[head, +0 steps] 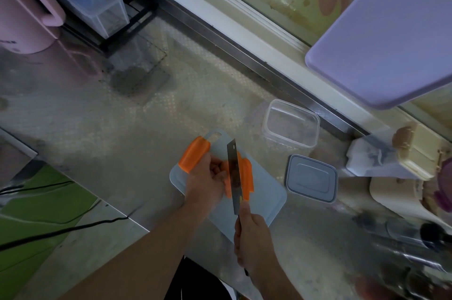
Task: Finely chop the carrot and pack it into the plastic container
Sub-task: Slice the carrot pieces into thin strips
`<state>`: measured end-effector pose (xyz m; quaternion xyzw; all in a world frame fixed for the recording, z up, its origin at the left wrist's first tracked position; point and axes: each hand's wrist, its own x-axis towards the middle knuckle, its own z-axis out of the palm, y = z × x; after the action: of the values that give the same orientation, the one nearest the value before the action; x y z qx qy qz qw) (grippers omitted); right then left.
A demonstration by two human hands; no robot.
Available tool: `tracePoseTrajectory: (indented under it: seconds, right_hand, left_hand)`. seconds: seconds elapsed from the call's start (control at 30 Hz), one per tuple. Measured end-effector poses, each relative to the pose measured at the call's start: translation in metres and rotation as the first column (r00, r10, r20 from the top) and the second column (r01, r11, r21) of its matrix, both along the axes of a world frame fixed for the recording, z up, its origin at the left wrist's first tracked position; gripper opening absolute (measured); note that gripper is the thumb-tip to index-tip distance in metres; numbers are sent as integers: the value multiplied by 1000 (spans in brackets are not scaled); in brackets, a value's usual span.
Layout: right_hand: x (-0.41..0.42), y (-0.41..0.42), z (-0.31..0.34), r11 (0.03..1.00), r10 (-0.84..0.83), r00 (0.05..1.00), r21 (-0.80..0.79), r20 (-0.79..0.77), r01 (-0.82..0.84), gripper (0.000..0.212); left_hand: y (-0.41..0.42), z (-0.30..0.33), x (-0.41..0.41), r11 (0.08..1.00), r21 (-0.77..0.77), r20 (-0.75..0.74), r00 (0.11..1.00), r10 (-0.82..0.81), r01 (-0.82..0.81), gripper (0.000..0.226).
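Slipping on the steel worktop (151,157) is a risk: cutting board (266,201) sits skewed, no mat visible. Plastic container (291,125) stands open beyond it, well apart, so chopped bits may spill in transfer. Carrot (247,174) lies in long strips on the board; left hand (205,179) fingers curl onto one beside the knife (234,177) blade, nick likely. Right hand (254,238) grips the handle.

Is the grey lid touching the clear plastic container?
Apart. The head view shows a strip of bare steel counter between the lid and the clear plastic container.
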<state>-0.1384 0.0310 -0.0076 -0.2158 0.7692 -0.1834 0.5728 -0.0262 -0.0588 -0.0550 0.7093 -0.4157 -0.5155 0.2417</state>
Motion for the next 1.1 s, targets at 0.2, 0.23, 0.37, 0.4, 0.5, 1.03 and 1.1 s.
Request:
tracePoseTrajectory:
  seconds: [0.2,0.23,0.37,0.4,0.5,1.03,1.1]
  right_hand:
    - [-3,7,1,999,35,999,42,-26,-34,54]
    - [-2,9,1,998,31,999,55,-30,-29,55]
    - [-4,13,-3,996,43,997,83,-58,-38,55]
    - [-4,12,-4,995,55,996,88,-64,-49,54]
    - [0,6,-4,995,46,997,95,-65,-40,54]
    - [-2,-2,8,982,-32,999,186,42,24,53]
    - [-3,2,4,984,-18,999,176,43,10,53]
  left_hand:
    - [0,-1,0,1000,-11,14,1000,2,-2,18]
    - [0,-1,0,1000,-10,12,1000,4,-4,18]
    - [0,-3,1,1000,-12,0,1000,5,-5,19]
    - [0,-2,0,1000,-12,-4,1000,5,-5,19]
    - [-1,-4,0,1000,-9,4,1000,7,-7,21]
    - [-1,-6,-1,1000,5,8,1000,11,-11,24]
    - [0,-6,0,1000,-9,8,1000,1,-1,25]
